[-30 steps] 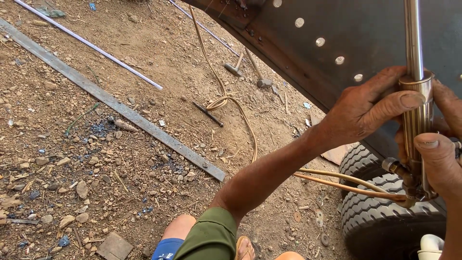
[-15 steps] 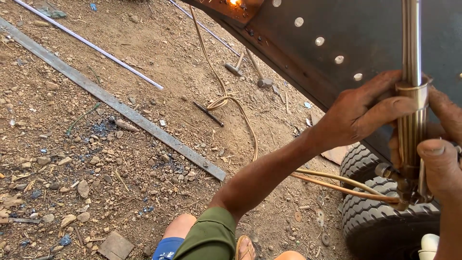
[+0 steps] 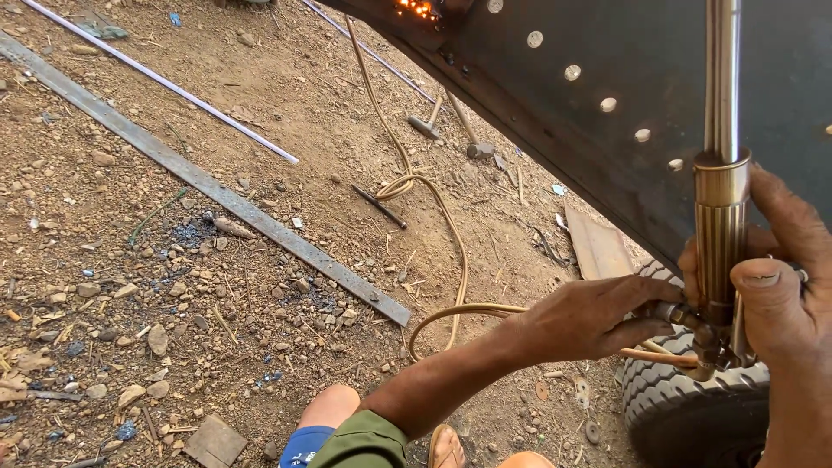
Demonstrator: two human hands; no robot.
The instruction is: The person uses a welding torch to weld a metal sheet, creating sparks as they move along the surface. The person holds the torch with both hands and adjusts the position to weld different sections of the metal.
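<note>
A cutting torch [image 3: 718,234] with a ribbed brass handle and bright steel tubes stands upright at the right. My right hand [image 3: 780,295] is wrapped around the handle, thumb in front. My left hand [image 3: 589,316] reaches in from below, and its fingertips pinch the small valve [image 3: 674,312] at the torch's base. Tan hoses [image 3: 451,251] run from that base across the dirt. Behind the torch slants a dark steel plate [image 3: 607,52] with a row of round holes. An orange glow [image 3: 418,9] shows at its top edge.
A black ribbed tyre [image 3: 685,407] sits under the torch. On the stony dirt lie a long flat steel bar [image 3: 217,186], a thin pale rod [image 3: 165,82], two hammers [image 3: 425,126] and a rusty plate scrap [image 3: 598,247]. My knee [image 3: 329,407] is at the bottom.
My left hand has dropped from the collar at the top of the handle to the valve at its base. The orange glow at the plate's top edge has appeared.
</note>
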